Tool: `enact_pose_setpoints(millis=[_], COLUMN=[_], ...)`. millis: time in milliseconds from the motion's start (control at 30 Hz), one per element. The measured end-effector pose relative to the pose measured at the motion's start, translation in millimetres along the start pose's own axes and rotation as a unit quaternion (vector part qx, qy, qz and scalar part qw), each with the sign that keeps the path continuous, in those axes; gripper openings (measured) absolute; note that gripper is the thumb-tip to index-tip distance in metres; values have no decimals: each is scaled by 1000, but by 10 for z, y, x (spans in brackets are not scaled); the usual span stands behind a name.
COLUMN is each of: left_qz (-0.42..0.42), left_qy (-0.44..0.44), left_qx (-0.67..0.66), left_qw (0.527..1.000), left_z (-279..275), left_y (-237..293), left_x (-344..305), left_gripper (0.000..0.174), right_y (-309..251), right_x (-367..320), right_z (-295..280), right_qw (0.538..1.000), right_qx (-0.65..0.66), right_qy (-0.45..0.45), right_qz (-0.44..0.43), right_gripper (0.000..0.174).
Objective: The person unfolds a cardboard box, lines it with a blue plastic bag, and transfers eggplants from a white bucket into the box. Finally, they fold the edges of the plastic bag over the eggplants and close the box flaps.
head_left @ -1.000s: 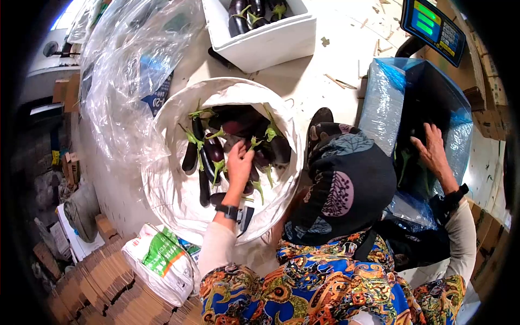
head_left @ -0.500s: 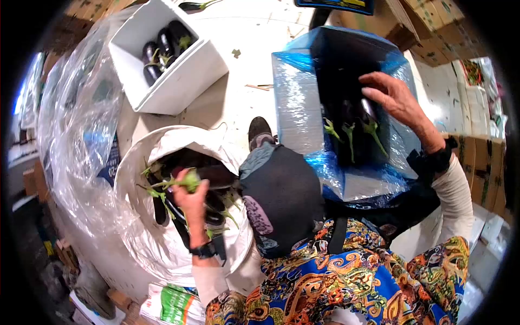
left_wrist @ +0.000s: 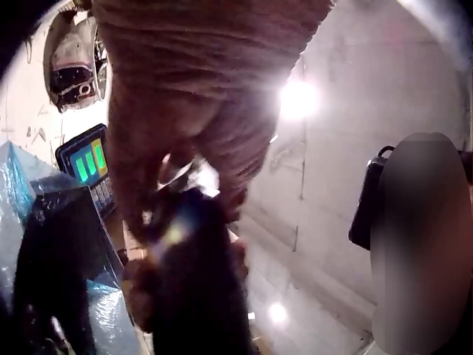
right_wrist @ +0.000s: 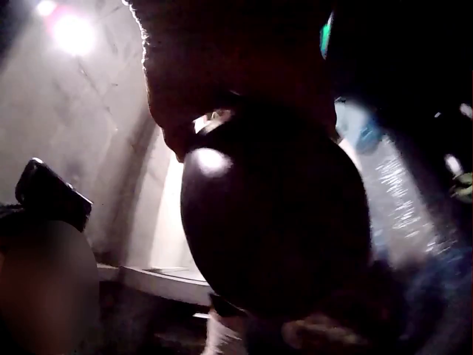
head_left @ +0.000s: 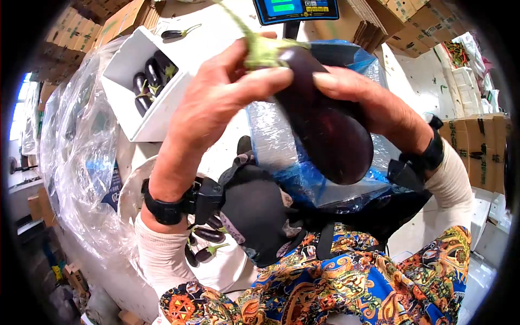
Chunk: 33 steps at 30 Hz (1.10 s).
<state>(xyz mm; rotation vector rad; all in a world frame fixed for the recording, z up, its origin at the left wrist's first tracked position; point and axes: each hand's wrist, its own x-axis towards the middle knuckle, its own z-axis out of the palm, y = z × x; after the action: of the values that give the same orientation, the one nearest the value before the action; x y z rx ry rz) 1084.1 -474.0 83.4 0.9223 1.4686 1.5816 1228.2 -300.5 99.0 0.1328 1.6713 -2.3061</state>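
Note:
A large, dark purple eggplant (head_left: 336, 141) is held up close to the head camera, its green cap and long stem at the upper left. My left hand (head_left: 208, 100) grips it at the cap end, thumb across the top of the skin. On the other side my right hand (head_left: 371, 97) holds its body, thumb on the skin and the other fingers hidden behind. The right wrist view shows the rounded end of the eggplant (right_wrist: 273, 222) in shadow. Below it stands a box wrapped in blue-tinted film (head_left: 273, 138), its inside mostly covered by the eggplant and hands.
A white sack (head_left: 233, 273) with several eggplants (head_left: 208, 234) lies at lower left, partly behind the left arm. A white foam box (head_left: 162, 116) holds more eggplants, with a loose eggplant (head_left: 173, 34) beyond. A scale display (head_left: 295, 10) stands ahead; clear plastic sheeting (head_left: 76, 141) spreads left.
My left hand has lifted an eggplant out of the white sack, up and to the right. My right hand has left the eggplants in the film-wrapped box and now holds the lifted one too.

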Motion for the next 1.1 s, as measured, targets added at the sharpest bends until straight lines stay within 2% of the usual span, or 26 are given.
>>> enact_pose_setpoints(millis=[67,133,200,300,333,400,433,533,633,667,733,800,867,933,1000,1033,1067,1100], left_qz=[-51,-95,-147,-200,-217,-238,-249,-289,-305,-288,-231,-197,-98,6,-15,82,70,33], left_qy=[-5,-20,6,46,56,61,70,111,170,185,190,136,75,62,109,131,150,209], left_qx=[88,12,46,45,41,41,37,12,-8,-12,-1,19,-26,-46,17,115,1,5], left_qw=[995,995,988,978,974,968,965,951,937,939,954,971,992,997,994,981,986,977], left_z=[-39,-299,-466,-581,-603,-662,-665,-790,-876,-857,-813,-745,-664,-509,-429,-508,-603,-697], left_y=[-35,-203,-347,-643,-750,-952,-966,-1225,-1503,-1456,-1232,-768,-522,-346,-158,-78,-69,-46], left_x=[32,-12,-101,-293,-366,-557,-651,-880,-1012,-1023,-1046,-986,-938,-805,-658,-629,-707,-824], left_gripper=[57,54,50,52,54,55,56,55,56,55,54,58,61,60,56,53,50,47], right_y=[256,499,664,946,890,900,911,825,1074,921,764,493,275,34,50,109,121,191], right_x=[-213,-436,-529,-399,-371,-354,-362,-312,-280,-240,-311,-321,-105,224,622,795,909,1005], right_z=[-184,-358,-397,-491,-374,-306,-289,-243,-430,-331,-181,65,374,541,733,773,818,844], right_qw=[995,979,958,905,916,912,896,875,867,855,873,888,949,937,910,906,918,934], right_qx=[-5,-8,-48,-282,-260,-306,-347,-373,-375,-376,-352,-369,-229,-320,-388,-379,-379,-335], right_qy=[100,173,252,274,254,210,191,211,229,234,243,230,217,139,70,24,26,-10], right_qz=[26,103,128,164,168,176,201,224,234,271,233,149,9,-33,-130,-189,-111,-121], right_gripper=[58,69,78,84,88,90,81,84,83,91,85,77,70,75,75,77,81,82])
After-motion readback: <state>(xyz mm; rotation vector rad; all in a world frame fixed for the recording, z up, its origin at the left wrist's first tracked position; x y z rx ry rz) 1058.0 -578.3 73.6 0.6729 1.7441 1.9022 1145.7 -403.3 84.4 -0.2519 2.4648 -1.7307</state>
